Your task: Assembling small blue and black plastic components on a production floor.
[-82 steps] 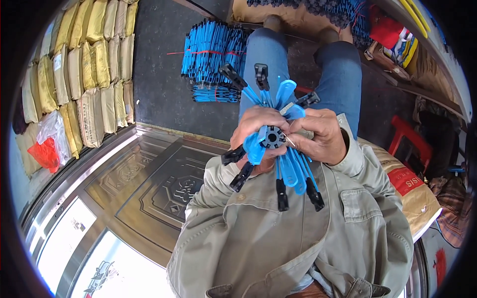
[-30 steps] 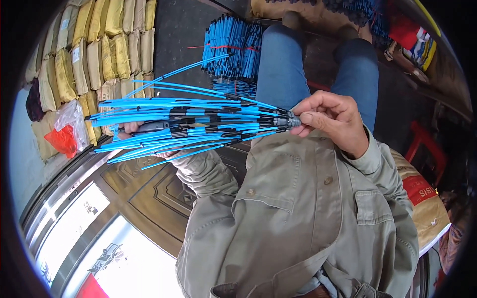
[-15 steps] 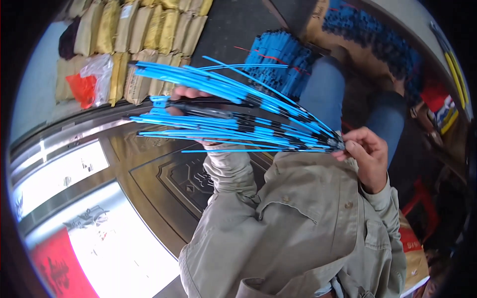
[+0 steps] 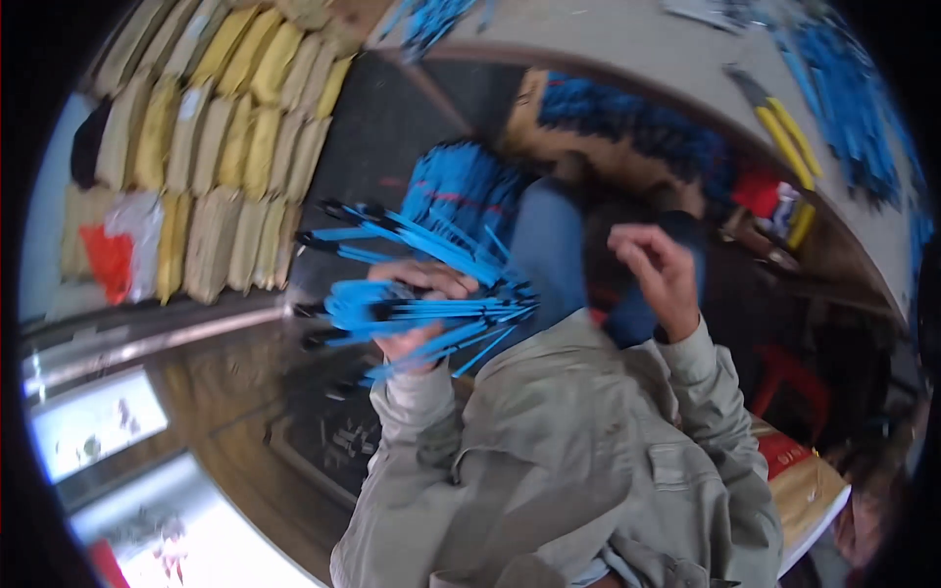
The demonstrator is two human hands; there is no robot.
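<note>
Clock directions are read from the centre of the view. Near 9 o'clock, the left hand is closed around a bundle of blue strips and rods with black fittings, fingers over its upper side, palm below. The strips spread toward 9 and 10 o'clock, ending in black tips, and draw together toward 3 o'clock; blur hides the finer joints. Near 3 o'clock, the right hand is raised well apart from the bundle, fingers loosely bent, with nothing visible in its grasp. At 12 o'clock, beyond the held bundle, a stack of blue rods is bound with red string. A pale worktop crosses 1 o'clock, and yellow-handled pliers lie on it at 2 o'clock. Wrapped packages stand in rows at 10 o'clock, with a red-orange bag at 9 o'clock. A brown sack lies at 4 o'clock.
</note>
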